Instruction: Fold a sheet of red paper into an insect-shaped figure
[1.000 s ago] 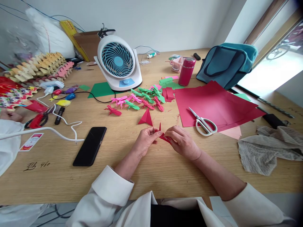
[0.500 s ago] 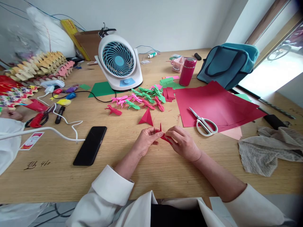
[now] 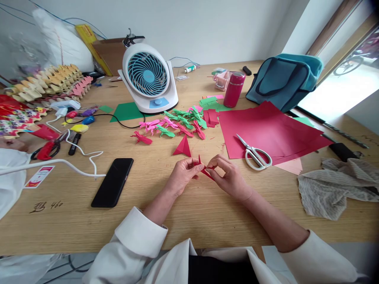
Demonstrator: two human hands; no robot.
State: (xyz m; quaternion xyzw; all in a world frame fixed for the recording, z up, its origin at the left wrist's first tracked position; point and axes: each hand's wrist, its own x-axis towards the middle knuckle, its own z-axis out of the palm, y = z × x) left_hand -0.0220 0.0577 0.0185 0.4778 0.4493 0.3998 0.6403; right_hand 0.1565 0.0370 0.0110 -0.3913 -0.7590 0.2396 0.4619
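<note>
Between my two hands is a small piece of folded red paper (image 3: pixel 207 173), one thin point of it sticking up. My left hand (image 3: pixel 184 175) pinches its left end between thumb and fingers. The fingertips of my right hand (image 3: pixel 226 176) are closed on its right side, partly hiding the folds. Just beyond my left hand stands a folded red paper triangle (image 3: pixel 182 147). Farther back lies a heap of small folded paper figures (image 3: pixel 174 122) in pink, green and red.
White-handled scissors (image 3: pixel 257 158) lie partly on large red sheets (image 3: pixel 272 126) to the right. A black phone (image 3: pixel 112 182) is at left. Behind are a fan (image 3: pixel 149 79), a red flask (image 3: pixel 235 90) and a blue bag (image 3: pixel 284 81). Another person's hand (image 3: pixel 13 144) shows at far left.
My right hand's fingers have shifted slightly upward on the red paper, uncovering more of its lower right end. My left hand keeps its pinch almost in place.
</note>
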